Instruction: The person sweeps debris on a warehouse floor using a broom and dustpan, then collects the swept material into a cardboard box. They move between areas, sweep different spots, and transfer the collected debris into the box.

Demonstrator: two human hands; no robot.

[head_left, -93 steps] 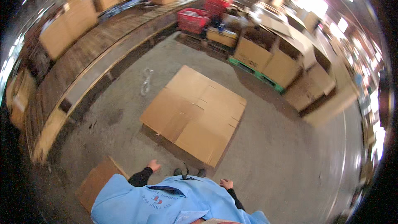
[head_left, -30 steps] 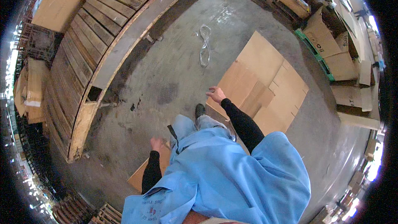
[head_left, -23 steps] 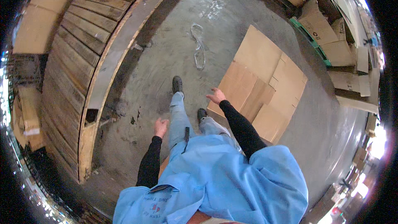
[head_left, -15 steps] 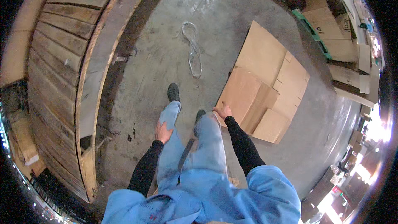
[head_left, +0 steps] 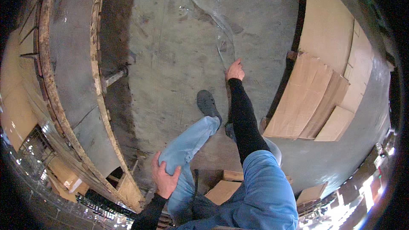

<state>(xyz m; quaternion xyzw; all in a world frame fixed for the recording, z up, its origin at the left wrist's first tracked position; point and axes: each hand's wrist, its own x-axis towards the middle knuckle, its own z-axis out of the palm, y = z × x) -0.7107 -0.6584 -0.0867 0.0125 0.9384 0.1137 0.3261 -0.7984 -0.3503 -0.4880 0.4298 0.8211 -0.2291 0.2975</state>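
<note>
Right hand (head_left: 235, 70): fingers curled at clear strip (head_left: 222, 22); cannot tell if gripping
Left hand (head_left: 165, 179): fingers spread on jeans (head_left: 194, 137)
Clear strip: toward 11 o'clock from right hand

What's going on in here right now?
A person is bent forward, with their right hand down at the near end of a clear plastic strip on the floor; whether it is gripped is unclear. Their left hand rests on their left leg. Flattened cardboard lies to the right.
</note>
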